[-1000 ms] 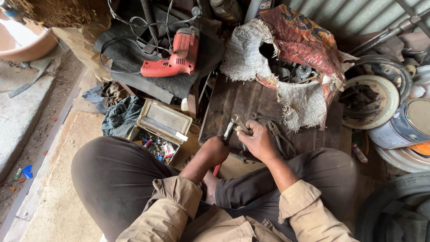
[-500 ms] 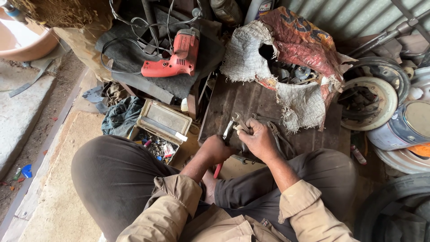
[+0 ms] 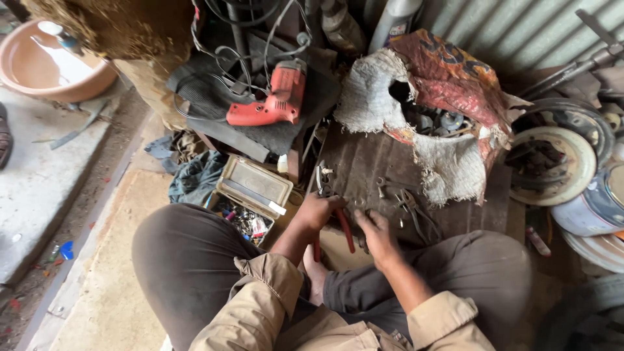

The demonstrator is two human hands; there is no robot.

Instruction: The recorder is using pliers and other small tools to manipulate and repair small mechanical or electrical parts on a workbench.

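Sitting cross-legged on the floor, the person works at the near edge of a dark wooden board (image 3: 377,162). The left hand (image 3: 320,211) is closed around red-handled pliers (image 3: 344,229), whose handles point back toward the lap. The right hand (image 3: 376,234) rests just beside it, fingers curled over small metal pieces (too small to make out); whether it grips anything I cannot tell. More hand tools (image 3: 406,201) lie on the board near the right hand. An open box of bits (image 3: 250,195) sits left of the knee, and a red drill (image 3: 273,97) lies farther back.
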